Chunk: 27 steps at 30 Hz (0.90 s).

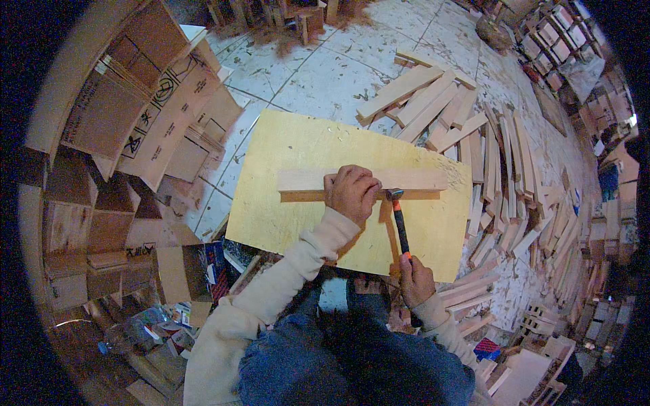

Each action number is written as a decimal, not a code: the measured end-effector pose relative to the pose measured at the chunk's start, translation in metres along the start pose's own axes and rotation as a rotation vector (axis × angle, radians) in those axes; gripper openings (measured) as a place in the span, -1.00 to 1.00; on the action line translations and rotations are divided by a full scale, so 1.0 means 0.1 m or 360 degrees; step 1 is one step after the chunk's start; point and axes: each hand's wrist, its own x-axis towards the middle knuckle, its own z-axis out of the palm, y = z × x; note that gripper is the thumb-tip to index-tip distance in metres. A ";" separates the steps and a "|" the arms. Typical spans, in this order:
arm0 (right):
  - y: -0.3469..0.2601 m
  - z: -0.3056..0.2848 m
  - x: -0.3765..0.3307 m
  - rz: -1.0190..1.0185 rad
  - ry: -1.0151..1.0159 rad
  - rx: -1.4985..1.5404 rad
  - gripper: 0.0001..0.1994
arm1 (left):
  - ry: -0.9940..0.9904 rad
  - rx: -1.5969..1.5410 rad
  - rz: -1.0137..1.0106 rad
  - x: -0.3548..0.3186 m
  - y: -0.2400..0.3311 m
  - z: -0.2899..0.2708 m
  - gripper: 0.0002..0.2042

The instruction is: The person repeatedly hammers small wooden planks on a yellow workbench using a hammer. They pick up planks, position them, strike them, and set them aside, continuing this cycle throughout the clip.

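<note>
A pale wooden bar (418, 180) lies crosswise on a yellow board (298, 143) in front of me. My left hand (352, 194) rests against the middle of the bar, its fingers closed and pinched together toward the right. What sits in that pinch, if anything, is too small to make out. My right hand (416, 281) is wrapped round the lower handle of a hammer (401, 223) with a black and orange grip. The hammer's metal head is at the bar's near edge, just right of my left fingertips.
Several loose wooden strips (423, 98) are heaped beyond the board, and a longer pile of sticks (504, 162) spreads down the right side. Cardboard boxes (115, 115) stand at the left. Wood shavings litter the tiled floor (338, 74). A clear plastic bottle (125, 338) lies at the lower left.
</note>
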 end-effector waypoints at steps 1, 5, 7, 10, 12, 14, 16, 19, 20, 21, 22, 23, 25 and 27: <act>-0.01 0.00 -0.02 0.0002 -0.0013 0.0039 -0.54 | 0.0036 0.0006 0.0034 -0.02 0.01 0.00 -0.90; -0.10 -0.04 -0.08 -0.0021 0.0014 0.0175 -0.55 | 0.0117 0.0048 0.0126 -0.06 0.03 0.00 -0.92; -0.14 -0.08 -0.06 -0.0073 0.0055 0.0206 -0.57 | 0.0051 0.0063 0.0096 -0.06 0.04 0.00 -0.92; -0.16 -0.14 0.07 -0.0118 0.0087 0.0175 -0.60 | 0.0097 0.0133 0.0142 -0.03 0.08 -0.01 -0.92; -0.15 -0.14 0.17 -0.0163 0.0115 0.0116 -0.59 | 0.0064 0.0114 0.0083 -0.01 0.13 -0.04 -0.92; -0.15 -0.11 0.20 -0.0286 0.0114 -0.0011 -0.59 | 0.0010 0.0122 0.0011 0.02 0.18 -0.08 -0.93; -0.15 -0.06 0.21 -0.0140 0.0113 -0.0056 -0.59 | -0.0061 0.0141 -0.0041 0.05 0.20 -0.12 -0.93; -0.16 -0.04 0.19 -0.0330 0.0144 -0.0083 -0.60 | -0.0129 0.0083 -0.0047 0.11 0.19 -0.14 -0.89; -0.16 -0.04 0.18 -0.0208 0.0089 -0.0024 -0.64 | -0.0090 -0.0056 0.0060 0.12 0.19 -0.14 -0.88; -0.15 -0.05 0.18 -0.0159 0.0048 0.0042 -0.67 | 0.0002 -0.0195 0.0193 0.16 0.19 -0.11 -0.87; -0.14 -0.06 0.20 -0.0057 0.0015 0.0086 -0.70 | 0.0087 -0.0337 0.0314 0.18 0.18 -0.10 -0.86; -0.14 -0.08 0.20 -0.0090 0.0021 0.0137 -0.67 | 0.0168 -0.0297 0.0545 0.19 0.18 -0.11 -0.81; -0.11 -0.10 0.21 -0.0045 0.0052 0.0183 -0.59 | 0.0151 -0.0307 0.0509 0.17 0.15 -0.20 -0.76; -0.10 -0.10 0.21 -0.0050 0.0058 0.0155 -0.57 | 0.0096 -0.0226 0.0427 0.12 0.05 -0.42 -0.69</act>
